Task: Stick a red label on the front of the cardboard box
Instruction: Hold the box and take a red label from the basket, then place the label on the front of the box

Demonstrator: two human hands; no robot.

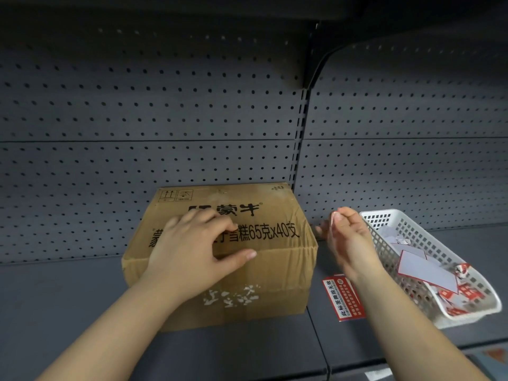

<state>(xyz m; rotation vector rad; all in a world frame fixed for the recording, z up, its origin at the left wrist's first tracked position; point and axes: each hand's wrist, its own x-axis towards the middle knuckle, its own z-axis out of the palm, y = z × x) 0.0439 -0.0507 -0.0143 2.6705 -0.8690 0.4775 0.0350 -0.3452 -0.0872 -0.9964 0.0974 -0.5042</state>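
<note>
A: Head view: your left hand [192,243] lay spread and flat on top of the cardboard box [220,259], fingers splayed over the printed lettering, thumb reaching along the top front edge. It pressed down rather than gripped.

B: And where was the box?

A: On the grey shelf [68,298], pushed back near the pegboard wall [137,119], beside the seam between the two shelf panels. Its front face carried only white torn scraps, low and central.

B: What about your right hand?

A: Your right hand [349,240] hovered just right of the box, fingers loosely curled, pinching something small and pale at the fingertips; you couldn't tell what it was.

B: The red label?

A: One red label [343,298] lay flat on the shelf, between the box and the white basket [384,224], partly under your right forearm. The basket sat at the shelf's right front edge, holding more red-and-white sheets.
</note>
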